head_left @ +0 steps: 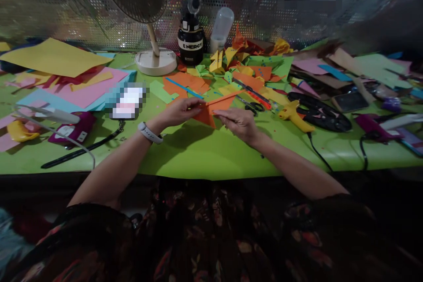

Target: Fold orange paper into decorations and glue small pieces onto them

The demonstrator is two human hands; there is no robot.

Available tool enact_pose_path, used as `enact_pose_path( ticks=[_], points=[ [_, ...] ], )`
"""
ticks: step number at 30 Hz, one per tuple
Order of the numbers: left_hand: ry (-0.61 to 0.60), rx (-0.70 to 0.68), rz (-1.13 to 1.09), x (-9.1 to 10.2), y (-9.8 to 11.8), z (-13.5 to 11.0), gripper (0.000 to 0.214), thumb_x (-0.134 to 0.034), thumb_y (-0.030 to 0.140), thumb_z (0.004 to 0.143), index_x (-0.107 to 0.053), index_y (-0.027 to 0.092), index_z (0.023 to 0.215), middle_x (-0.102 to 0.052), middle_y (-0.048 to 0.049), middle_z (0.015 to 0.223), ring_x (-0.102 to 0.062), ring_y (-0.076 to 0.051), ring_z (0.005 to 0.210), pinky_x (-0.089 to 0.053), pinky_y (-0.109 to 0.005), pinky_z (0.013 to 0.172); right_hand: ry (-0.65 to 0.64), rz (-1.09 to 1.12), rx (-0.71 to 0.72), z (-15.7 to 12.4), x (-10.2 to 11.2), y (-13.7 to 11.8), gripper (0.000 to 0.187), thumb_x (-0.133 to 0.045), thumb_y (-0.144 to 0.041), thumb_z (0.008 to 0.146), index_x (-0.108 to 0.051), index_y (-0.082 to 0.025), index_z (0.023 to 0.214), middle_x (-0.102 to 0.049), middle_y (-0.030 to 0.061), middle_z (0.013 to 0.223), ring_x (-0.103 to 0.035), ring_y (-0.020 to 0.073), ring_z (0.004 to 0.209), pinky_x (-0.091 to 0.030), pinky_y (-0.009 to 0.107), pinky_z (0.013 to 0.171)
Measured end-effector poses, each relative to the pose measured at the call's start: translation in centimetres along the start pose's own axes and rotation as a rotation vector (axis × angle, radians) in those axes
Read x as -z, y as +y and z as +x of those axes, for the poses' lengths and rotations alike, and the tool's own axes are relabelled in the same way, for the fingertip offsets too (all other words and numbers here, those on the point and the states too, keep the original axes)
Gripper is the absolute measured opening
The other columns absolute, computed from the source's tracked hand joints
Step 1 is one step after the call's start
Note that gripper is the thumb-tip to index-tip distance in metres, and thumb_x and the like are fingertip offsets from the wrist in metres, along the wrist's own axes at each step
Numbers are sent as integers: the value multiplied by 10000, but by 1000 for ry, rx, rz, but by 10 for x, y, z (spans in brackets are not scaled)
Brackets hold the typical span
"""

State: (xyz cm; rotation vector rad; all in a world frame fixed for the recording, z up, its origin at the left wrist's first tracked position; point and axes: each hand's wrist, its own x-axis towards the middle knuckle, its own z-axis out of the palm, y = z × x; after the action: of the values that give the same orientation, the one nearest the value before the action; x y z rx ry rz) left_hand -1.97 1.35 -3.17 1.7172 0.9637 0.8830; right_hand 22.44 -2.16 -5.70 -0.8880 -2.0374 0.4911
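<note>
A folded piece of orange paper (214, 106) is held just above the green table (198, 150), between both hands. My left hand (180, 111), with a white watch on its wrist, pinches the paper's left edge. My right hand (238, 122) grips the paper's right lower edge with its fingers closed on it. One long point of the paper sticks out to the upper right. Behind the hands lie more orange, yellow and green paper pieces (231, 72), some of them folded.
A standing fan (145, 4), a black bottle (191, 37) and a clear cup (221, 26) line the back. Scissors (253, 106), a yellow glue gun (294, 114) with its cord, a phone (350, 101) lie right. Coloured sheets (56, 59) and a black pen (82, 150) lie left.
</note>
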Motion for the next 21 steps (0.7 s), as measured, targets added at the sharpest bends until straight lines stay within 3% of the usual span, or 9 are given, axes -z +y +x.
enact_pose_path(
  ticks=[4,8,12,15,18,21],
  points=[
    [23,62,-119,-7,5,0,214,-765,99,696,-769,201,885,-743,-22,860,-632,-161,806,-450,-206,750,-74,368,-280,3,-2,3,349,-657,-518,871,-768,-257,1075,-753,17,788,-637,114,503,-574,275,482],
    [74,97,-157,-12,6,0,159,-743,77,734,-778,182,848,-712,-18,758,-589,-135,710,-416,-191,694,-82,538,-437,8,-1,9,368,-734,-541,793,-770,-231,988,-751,27,853,-688,117,587,-589,246,510],
    [58,77,-163,-14,2,0,141,-731,134,770,-782,171,897,-690,-17,736,-554,-122,666,-408,-184,652,-2,442,-433,11,0,9,360,-761,-551,755,-766,-215,884,-727,54,947,-700,138,709,-582,245,538],
    [50,75,-207,-15,0,-1,164,-760,181,744,-775,186,907,-689,-11,752,-552,-130,677,-420,-185,640,39,380,-381,13,-1,8,336,-742,-534,777,-754,-209,859,-723,57,904,-691,162,793,-602,295,668],
    [39,46,-190,-17,-1,-2,197,-766,207,732,-768,202,929,-699,-10,787,-561,-138,709,-434,-195,655,36,387,-371,14,-3,7,301,-728,-491,795,-738,-194,844,-733,51,837,-690,170,766,-595,343,746],
    [34,31,-170,-19,-1,-3,222,-757,214,745,-763,194,966,-694,-14,787,-557,-133,688,-430,-203,650,33,336,-371,16,-3,7,245,-718,-429,806,-730,-184,813,-729,47,788,-678,169,724,-579,343,727]
  ],
)
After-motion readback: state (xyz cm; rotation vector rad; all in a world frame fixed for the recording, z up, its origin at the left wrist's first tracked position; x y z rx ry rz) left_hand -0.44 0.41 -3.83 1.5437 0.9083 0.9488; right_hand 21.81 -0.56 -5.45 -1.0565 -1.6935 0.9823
